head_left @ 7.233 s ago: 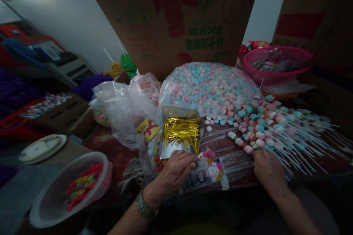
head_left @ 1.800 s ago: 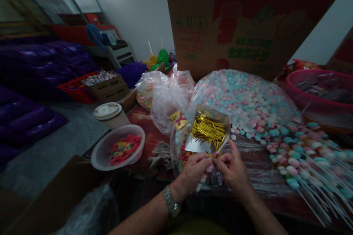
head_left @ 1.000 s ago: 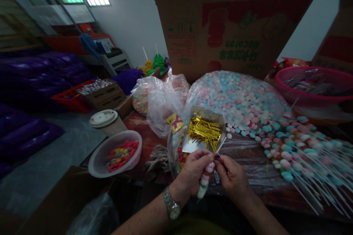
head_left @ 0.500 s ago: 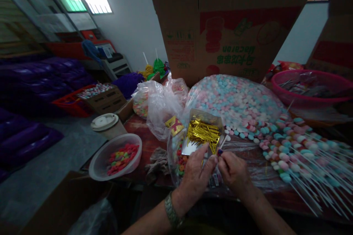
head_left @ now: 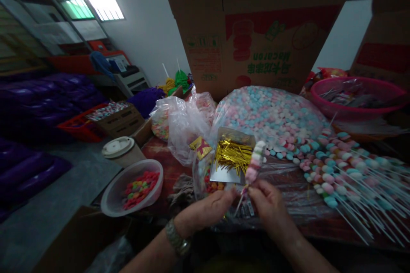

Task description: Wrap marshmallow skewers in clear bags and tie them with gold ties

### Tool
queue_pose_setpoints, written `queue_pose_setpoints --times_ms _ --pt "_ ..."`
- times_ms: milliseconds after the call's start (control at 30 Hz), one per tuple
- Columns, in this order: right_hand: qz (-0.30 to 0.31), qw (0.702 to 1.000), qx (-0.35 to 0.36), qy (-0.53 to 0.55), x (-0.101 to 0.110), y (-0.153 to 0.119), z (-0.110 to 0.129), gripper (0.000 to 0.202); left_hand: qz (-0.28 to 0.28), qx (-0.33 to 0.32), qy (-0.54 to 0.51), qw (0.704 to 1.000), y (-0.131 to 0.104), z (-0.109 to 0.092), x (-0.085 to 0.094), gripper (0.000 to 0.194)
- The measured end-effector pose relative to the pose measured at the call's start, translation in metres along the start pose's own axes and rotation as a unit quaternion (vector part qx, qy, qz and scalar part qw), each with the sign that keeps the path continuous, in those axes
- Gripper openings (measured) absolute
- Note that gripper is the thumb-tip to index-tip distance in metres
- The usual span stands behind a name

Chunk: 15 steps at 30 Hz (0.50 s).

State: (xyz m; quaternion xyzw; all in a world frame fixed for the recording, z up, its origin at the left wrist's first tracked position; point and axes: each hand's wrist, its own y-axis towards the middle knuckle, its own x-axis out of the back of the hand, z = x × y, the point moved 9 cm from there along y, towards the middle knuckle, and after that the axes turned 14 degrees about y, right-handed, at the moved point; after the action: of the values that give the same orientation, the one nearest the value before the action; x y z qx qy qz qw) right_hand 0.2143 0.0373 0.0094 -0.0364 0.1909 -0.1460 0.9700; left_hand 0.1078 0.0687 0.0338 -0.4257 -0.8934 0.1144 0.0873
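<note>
A marshmallow skewer (head_left: 253, 163) stands tilted, its pale, green and pink pieces up and its white stick pointing down. My right hand (head_left: 268, 204) pinches it just below the lowest marshmallow. From the other side, my left hand (head_left: 205, 210) reaches to the stick with fingers pressed together; its fingertips are blurred, and what they hold is unclear. Something dark and shiny sits around the stick between the hands. Just behind is a tray (head_left: 221, 175) of gold twist ties (head_left: 233, 153). A bag with colourful ring candies (head_left: 214, 187) lies partly under the tray.
Many marshmallow skewers (head_left: 349, 166) lie at the right. A large clear bag of marshmallows (head_left: 272, 111) fills the back, before a tall carton (head_left: 205, 21). At left are a plastic bowl (head_left: 110, 192) of ring candies, a lidded tub (head_left: 123, 153) and a grey cloth (head_left: 182, 190). A pink basin (head_left: 355, 111) stands back right.
A marshmallow skewer now stands upright in my right hand, where only a bit of stick and something dark showed before. My left hand has moved left and lower, away from the tray.
</note>
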Motion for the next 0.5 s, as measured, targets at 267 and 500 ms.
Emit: queue_pose_setpoints --times_ms 267,500 --pt "0.123 0.915 -0.201 0.327 -0.044 -0.022 -0.044 0.043 -0.08 -0.032 -0.053 0.995 0.018 0.011 -0.026 0.039" --pt "0.013 0.999 0.043 0.002 0.019 -0.002 -0.005 0.033 -0.222 -0.041 0.046 0.973 0.035 0.012 -0.013 0.032"
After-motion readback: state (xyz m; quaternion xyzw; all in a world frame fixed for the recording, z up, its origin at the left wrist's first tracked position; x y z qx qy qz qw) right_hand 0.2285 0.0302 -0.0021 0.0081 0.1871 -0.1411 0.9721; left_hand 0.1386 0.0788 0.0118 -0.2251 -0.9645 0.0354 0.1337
